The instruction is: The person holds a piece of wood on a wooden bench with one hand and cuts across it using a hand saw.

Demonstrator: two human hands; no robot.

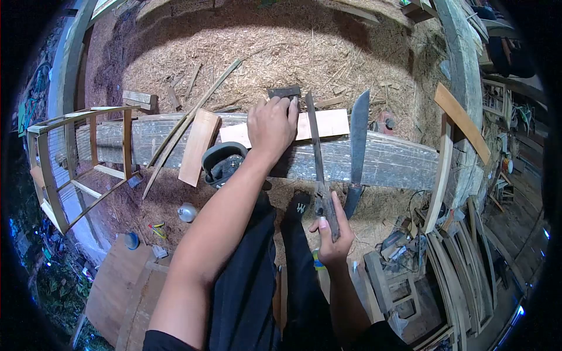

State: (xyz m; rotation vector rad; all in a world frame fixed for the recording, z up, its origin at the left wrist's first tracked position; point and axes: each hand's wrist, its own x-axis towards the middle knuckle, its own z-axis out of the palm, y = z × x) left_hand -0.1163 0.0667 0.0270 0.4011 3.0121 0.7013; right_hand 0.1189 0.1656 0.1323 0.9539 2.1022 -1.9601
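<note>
A pale wooden board (329,123) lies along the weathered plank bench (404,153). My left hand (273,126) presses down on it with curled fingers, closed around a dark, straight-edged block (284,91) that juts past the board's far edge. Its lower part is hidden under my hand. In my right hand (335,237) is a narrow handsaw (316,137), gripped by its worn wooden handle. The blade crosses the board just right of my left hand, pointing away from me; whether it touches the wood I cannot tell. Right of the saw, a machete (359,134) rests across the bench.
Left on the bench are a short wood block (199,146), long thin strips (193,117) and a dark cap-like item (225,158). A slatted wooden frame (82,158) stands at far left. Shavings (246,50) cover the ground; curved wood pieces (462,275) lie lower right.
</note>
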